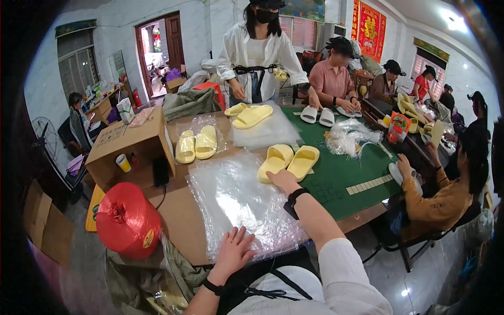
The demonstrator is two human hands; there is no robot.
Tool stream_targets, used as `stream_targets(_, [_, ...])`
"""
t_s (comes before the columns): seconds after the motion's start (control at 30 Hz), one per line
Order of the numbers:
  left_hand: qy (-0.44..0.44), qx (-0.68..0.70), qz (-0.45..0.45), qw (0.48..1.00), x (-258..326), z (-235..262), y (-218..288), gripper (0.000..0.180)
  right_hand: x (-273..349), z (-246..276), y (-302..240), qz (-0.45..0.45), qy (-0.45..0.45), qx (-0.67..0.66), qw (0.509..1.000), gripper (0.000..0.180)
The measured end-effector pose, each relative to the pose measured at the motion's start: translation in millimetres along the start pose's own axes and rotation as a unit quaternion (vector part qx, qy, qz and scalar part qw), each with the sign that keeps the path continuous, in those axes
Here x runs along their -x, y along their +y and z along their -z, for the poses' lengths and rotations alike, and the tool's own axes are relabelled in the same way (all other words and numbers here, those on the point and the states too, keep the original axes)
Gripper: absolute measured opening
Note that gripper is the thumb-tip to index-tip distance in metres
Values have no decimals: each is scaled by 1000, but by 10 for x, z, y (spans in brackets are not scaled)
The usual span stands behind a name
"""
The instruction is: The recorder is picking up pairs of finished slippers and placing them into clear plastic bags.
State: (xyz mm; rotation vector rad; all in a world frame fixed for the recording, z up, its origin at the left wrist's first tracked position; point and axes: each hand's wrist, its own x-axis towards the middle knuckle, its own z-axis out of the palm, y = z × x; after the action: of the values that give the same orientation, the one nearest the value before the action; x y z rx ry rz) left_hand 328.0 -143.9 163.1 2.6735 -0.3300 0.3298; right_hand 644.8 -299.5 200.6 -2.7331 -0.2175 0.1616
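Note:
My left hand (236, 251) lies flat with fingers spread on a stack of clear plastic bags (218, 194) at the table's near edge. My right hand (283, 181) reaches forward and grips the near ends of a pair of pale yellow slippers (301, 161), at the boundary of the bags and a green mat; some of its fingers are hidden. To the left, another yellow pair (205, 142) sits inside a clear bag. Further back, more yellow slippers (253, 116) rest on a second stack of clear bags (262, 135).
A cardboard box (123, 147) and a red roll of plastic twine (128, 220) stand on the left. Across the table is a standing person (262, 58). Other people sit along the right, handling slippers. A heap of clear plastic (349, 137) lies on the green mat (341, 181).

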Motion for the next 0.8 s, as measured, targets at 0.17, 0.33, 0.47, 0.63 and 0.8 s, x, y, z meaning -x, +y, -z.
stream_targets(0.17, [12, 13, 7, 1000, 37, -12, -15, 50, -363, -190, 288, -8, 33, -197, 980, 56])
stream_targets(0.33, [26, 17, 11, 999, 51, -32, -66, 47, -333, 412, 362, -5, 53, -402, 914, 39])
stream_targets(0.47, [43, 42, 7, 998, 29, -48, -51, 46, 327, 1257, 408, 8, 9, -595, 804, 26])
stream_targets(0.63, [51, 27, 4, 998, 14, -58, -44, 45, 1030, 1819, 340, 100, 42, -618, 779, 17])
stream_targets(0.8, [40, 32, 12, 999, 29, -42, -40, 46, 1575, 1819, 118, 130, -42, -604, 785, 21])
